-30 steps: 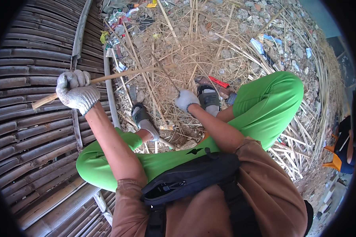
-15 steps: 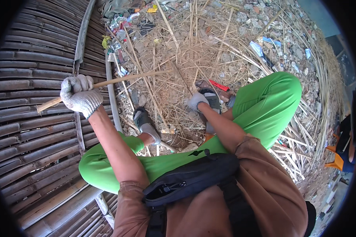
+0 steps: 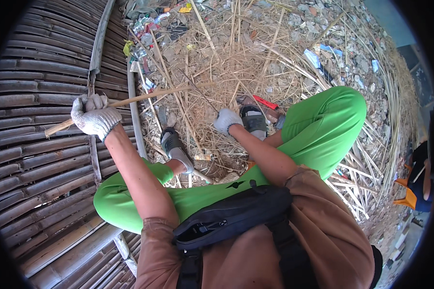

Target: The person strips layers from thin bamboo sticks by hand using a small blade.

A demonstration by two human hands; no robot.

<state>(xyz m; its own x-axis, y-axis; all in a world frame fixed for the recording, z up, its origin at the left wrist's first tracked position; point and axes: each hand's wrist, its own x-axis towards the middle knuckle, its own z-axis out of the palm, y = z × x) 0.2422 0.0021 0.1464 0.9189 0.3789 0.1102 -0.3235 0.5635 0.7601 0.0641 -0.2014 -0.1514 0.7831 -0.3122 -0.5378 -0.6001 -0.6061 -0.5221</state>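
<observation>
My left hand (image 3: 95, 115), in a white knitted glove, is closed around a bamboo strip (image 3: 149, 97) near its thick end. The strip reaches rightward over the litter, level with my feet. My right hand (image 3: 227, 121), gloved too, is closed just left of my right sandal (image 3: 252, 117). From its grip a long, thin, dark tool (image 3: 197, 90), like a narrow blade, slants up and left, crossing the strip near its far end. The tool's handle is hidden in my fist.
On the left lies a slatted bamboo platform (image 3: 38, 115). Bamboo shavings (image 3: 226, 62) and scraps cover the ground. A red-handled object (image 3: 265, 102) lies beside my right foot. Loose plastic litter (image 3: 149, 33) sits at the far left. An orange chair (image 3: 406, 195) and part of a person show at right.
My right hand has moved left and slightly nearer the strip. The dark tool has swung left with it and now crosses the strip. My left hand has shifted slightly left, still gripping the strip.
</observation>
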